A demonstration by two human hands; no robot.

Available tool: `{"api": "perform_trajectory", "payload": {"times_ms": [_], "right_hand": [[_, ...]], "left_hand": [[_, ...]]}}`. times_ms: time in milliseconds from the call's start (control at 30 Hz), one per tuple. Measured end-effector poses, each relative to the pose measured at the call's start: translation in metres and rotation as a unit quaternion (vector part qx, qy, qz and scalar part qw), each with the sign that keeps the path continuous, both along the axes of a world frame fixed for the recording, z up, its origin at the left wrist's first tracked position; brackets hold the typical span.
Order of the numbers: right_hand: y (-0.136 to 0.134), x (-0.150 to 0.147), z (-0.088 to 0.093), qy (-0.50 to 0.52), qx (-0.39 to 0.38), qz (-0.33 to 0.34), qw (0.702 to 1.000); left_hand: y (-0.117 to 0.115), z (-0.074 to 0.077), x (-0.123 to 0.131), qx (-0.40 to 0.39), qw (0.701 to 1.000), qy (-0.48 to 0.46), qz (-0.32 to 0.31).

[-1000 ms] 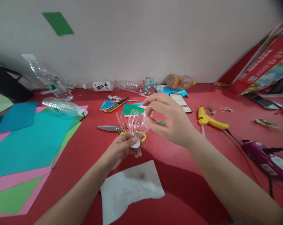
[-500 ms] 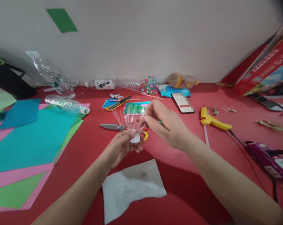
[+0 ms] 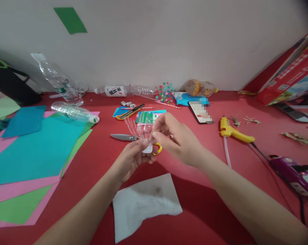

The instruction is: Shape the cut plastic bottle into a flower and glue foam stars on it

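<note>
Head view looks down on a red counter (image 3: 220,211) spread with craft clutter: coloured paper sheets (image 3: 36,149) fan out on the left, a crumpled white tissue (image 3: 143,204) lies near the front edge, a yellow glue gun (image 3: 232,132) rests to the right, and scissors (image 3: 123,137) lie flat just behind the hands. Above the counter's middle, the left hand (image 3: 130,158) is closed round the neck end of a cut bottle top (image 3: 141,131), cap downward, so that its clear strips (image 3: 129,124) splay upward and outward. The right hand (image 3: 179,141) comes in from the right, thumb and forefinger pinched narrowly on the piece near its neck, the other fingers loosely curled. The piece looks very light, thin and springy. Its strips would likely bend or crease under little pressure, their cut edges may be sharp, and the smooth plastic seems slippery. The white cap (image 3: 148,149) and the neck above it look like the stiffest part and so the surest place to grip, with single strips taken near their roots.
</note>
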State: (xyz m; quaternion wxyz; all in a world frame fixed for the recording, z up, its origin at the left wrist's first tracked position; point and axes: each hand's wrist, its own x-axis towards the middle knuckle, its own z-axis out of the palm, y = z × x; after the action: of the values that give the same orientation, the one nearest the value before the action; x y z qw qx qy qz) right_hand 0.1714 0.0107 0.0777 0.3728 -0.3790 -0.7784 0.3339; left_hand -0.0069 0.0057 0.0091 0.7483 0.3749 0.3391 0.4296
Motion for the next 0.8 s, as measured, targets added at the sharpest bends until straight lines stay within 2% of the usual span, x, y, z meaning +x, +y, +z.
{"api": "perform_trajectory", "payload": {"times_ms": [100, 267, 367, 633, 800], "right_hand": [[0.002, -0.002, -0.002, -0.028, 0.031, 0.018, 0.999], [0.005, -0.006, -0.010, -0.074, 0.097, -0.019, 0.992], [0.004, -0.009, -0.015, -0.085, 0.105, -0.026, 0.990], [0.005, -0.015, -0.029, -0.086, 0.171, -0.049, 0.980], [0.004, -0.015, -0.031, -0.079, 0.195, -0.049, 0.976]], "left_hand": [[-0.001, 0.000, 0.000, 0.001, 1.000, -0.003, 0.004], [0.000, 0.000, -0.001, 0.002, 1.000, -0.008, 0.001], [0.001, 0.000, -0.001, 0.005, 1.000, -0.006, 0.011], [0.000, 0.000, -0.001, 0.003, 1.000, 0.013, 0.009], [0.001, 0.000, -0.002, -0.007, 1.000, -0.003, 0.020]]}}
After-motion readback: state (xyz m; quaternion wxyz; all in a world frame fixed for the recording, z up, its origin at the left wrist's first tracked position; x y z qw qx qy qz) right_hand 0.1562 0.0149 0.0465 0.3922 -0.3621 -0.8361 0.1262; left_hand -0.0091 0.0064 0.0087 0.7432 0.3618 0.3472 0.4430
